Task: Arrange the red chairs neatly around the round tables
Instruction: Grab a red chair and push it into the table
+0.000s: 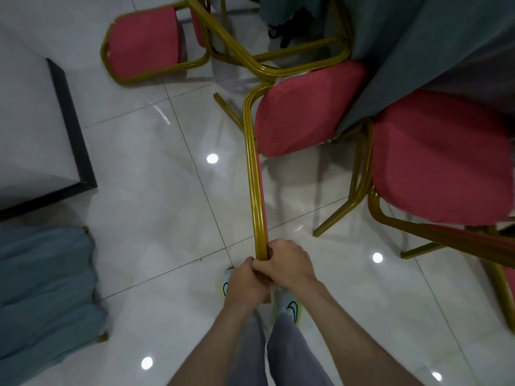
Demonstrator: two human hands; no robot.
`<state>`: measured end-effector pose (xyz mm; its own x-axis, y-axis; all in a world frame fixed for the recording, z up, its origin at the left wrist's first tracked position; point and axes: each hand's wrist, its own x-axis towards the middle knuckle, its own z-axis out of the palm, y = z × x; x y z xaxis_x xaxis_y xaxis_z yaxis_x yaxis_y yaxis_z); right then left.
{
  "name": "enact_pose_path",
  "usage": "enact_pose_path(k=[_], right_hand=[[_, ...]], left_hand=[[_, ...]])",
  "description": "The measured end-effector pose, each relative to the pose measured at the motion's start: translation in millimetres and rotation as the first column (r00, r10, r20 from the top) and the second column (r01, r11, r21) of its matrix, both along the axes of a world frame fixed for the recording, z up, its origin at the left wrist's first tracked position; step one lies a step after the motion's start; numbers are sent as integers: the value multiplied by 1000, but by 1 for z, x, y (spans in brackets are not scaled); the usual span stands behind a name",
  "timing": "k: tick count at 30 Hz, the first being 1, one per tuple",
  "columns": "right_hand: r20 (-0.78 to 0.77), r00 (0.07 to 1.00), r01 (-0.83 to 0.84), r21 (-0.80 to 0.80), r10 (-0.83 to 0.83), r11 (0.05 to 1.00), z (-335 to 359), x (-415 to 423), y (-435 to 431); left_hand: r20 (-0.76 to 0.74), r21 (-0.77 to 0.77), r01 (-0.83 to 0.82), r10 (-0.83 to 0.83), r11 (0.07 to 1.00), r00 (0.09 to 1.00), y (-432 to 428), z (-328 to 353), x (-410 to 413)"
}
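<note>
A red chair [303, 110] with a gold metal frame stands in front of me, its seat partly under the grey tablecloth of a round table [446, 43]. Its backrest runs edge-on down toward me. My left hand [245, 285] and my right hand [289, 263] both grip the top of that backrest, side by side and touching. A second red chair [440, 162] stands to the right, also tucked under the cloth. A third red chair [145, 40] stands at the upper left, turned away from the table.
A white block with a dark base [72, 126] stands at the left. Another grey-blue cloth [44, 285] hangs at the lower left. The floor [156, 207] is glossy white tile. My shoes and grey trousers show below my hands.
</note>
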<state>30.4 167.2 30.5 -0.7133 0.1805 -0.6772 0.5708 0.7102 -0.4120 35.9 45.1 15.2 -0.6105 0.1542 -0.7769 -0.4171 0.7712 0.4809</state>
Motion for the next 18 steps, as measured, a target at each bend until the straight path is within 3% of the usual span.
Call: enact_pose_path(k=[6,8,9,11,13,18], right_hand=[[-95,993,-56,70,63,996,12,0,-1],[-99,995,-13,-4,12,1000,17,6,3],[-64,994,83,-140,-93,987,21,10,7],[112,941,337,-396,-319,854,28,22,17],[239,888,459,-441,-393,771,30,42,30],[345,831,551,-403,-436,731,27,101,28]], left_hand=[[-53,-40,46,-48,998,997,1,22,-14],[-50,-27,11,-12,1000,999,0,29,-16],[-56,-26,-6,5,1000,998,-2,34,-18],[-70,-25,-33,31,999,997,-3,46,-22],[-83,-31,-34,31,999,996,-3,58,-27],[-48,5,-7,7,1000,999,0,97,-36]])
